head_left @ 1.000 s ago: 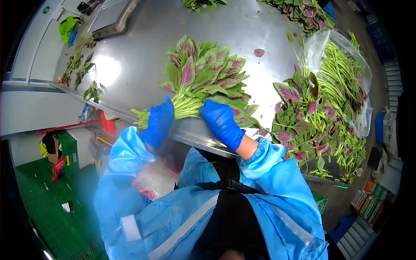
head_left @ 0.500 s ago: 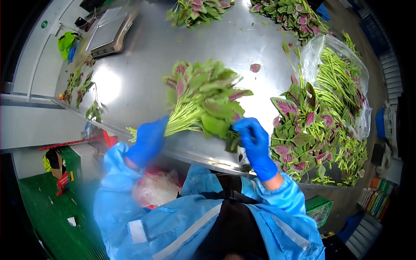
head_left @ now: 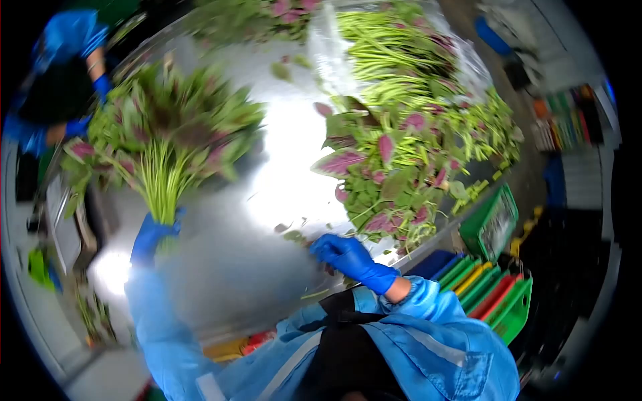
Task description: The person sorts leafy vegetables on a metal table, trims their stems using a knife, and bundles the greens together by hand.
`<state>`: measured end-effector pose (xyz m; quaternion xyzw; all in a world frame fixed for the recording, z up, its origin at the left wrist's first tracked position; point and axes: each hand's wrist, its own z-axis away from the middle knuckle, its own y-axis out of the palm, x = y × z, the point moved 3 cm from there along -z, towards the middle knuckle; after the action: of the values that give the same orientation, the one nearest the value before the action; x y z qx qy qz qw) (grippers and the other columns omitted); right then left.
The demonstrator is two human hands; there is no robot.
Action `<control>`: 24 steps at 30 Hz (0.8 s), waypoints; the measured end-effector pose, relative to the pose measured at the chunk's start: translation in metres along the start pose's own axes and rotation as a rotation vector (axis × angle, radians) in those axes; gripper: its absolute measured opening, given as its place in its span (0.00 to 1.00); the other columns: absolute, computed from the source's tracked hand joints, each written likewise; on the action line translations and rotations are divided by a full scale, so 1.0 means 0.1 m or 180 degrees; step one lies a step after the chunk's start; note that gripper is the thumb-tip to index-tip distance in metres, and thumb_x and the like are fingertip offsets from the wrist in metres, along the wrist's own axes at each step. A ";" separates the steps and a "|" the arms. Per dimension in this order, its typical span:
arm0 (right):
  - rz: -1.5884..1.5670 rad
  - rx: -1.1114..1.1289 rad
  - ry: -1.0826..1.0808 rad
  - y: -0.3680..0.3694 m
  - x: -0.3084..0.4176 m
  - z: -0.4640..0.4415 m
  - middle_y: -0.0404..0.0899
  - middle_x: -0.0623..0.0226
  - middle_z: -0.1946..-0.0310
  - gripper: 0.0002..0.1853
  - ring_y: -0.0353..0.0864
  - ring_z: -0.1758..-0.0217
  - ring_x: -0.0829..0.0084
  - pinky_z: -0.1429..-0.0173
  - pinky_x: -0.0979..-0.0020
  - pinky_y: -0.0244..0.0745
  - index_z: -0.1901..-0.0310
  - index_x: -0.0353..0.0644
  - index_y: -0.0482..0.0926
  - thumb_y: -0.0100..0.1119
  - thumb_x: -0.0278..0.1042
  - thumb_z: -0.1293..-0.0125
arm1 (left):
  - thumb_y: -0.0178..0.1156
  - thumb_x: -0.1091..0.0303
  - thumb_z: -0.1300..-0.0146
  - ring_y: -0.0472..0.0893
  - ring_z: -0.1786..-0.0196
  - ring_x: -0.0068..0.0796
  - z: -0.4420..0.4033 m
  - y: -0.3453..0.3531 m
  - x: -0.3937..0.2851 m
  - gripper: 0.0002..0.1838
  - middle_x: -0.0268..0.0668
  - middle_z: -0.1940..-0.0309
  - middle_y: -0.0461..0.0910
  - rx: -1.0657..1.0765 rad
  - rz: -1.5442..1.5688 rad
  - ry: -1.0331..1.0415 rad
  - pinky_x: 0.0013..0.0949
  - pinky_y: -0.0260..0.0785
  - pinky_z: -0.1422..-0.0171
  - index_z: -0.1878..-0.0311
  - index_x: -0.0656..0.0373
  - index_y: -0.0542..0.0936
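My gloved left hand [head_left: 152, 234] is wrapped round the stem ends of a bunch of red-and-green amaranth [head_left: 162, 177]. The bunch is raised at arm's length, leaves pointing away from me and slightly blurred. Close to the table's near edge is my gloved right hand [head_left: 351, 260], its fingers curled together beside small leaf scraps [head_left: 294, 235]. Whatever those fingers may hold is hidden. To the right of it lies a loose heap of amaranth [head_left: 384, 170], with purple-centred leaves and pale green stems.
More stems [head_left: 388, 57] lie on a clear plastic bag [head_left: 328, 50] on the metal table [head_left: 227, 274]. A co-worker's blue sleeve [head_left: 73, 33] and gloved hands are at the far left, beyond the bunch. Green crates [head_left: 515, 307] stand at the lower right.
My left hand has carried the bunch forward and left, turning its leaves away from me. My right hand has parted from the leaves. The view has swung right; a co-worker now shows.
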<state>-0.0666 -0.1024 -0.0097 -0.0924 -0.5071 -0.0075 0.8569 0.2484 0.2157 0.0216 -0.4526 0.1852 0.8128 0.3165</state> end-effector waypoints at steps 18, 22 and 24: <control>0.1149 -0.0691 -0.0770 -0.36 0.05 -0.31 0.78 0.65 0.48 0.18 0.81 0.50 0.61 0.49 0.66 0.77 0.43 0.53 0.76 0.55 0.36 0.35 | 0.63 0.68 0.42 0.72 0.40 0.50 -0.03 -1.96 0.88 0.36 0.51 0.39 0.71 -0.2939 -0.4452 0.1288 0.44 0.64 0.37 0.31 0.60 0.63; 0.1057 -0.1247 -0.0445 -0.80 -0.22 -0.09 0.81 0.63 0.54 0.16 0.84 0.54 0.63 0.54 0.68 0.79 0.46 0.52 0.79 0.58 0.33 0.35 | 0.62 0.67 0.40 0.72 0.38 0.45 0.29 -0.78 0.33 0.31 0.47 0.38 0.71 -0.3246 -0.3635 0.2482 0.42 0.62 0.34 0.34 0.63 0.66; 0.1297 -0.2176 -0.1188 -1.16 -0.24 0.00 0.80 0.60 0.51 0.18 0.80 0.49 0.58 0.47 0.63 0.76 0.45 0.49 0.77 0.59 0.29 0.39 | 0.62 0.75 0.42 0.71 0.38 0.38 0.33 -0.21 0.39 0.29 0.43 0.39 0.72 -0.2867 -0.2672 0.2465 0.38 0.60 0.32 0.36 0.66 0.69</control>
<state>-0.0912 -0.2179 -0.0134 -0.4686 -0.5930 0.0111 0.6547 0.2268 0.2639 0.0054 -0.8272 -0.2579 0.4018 0.2964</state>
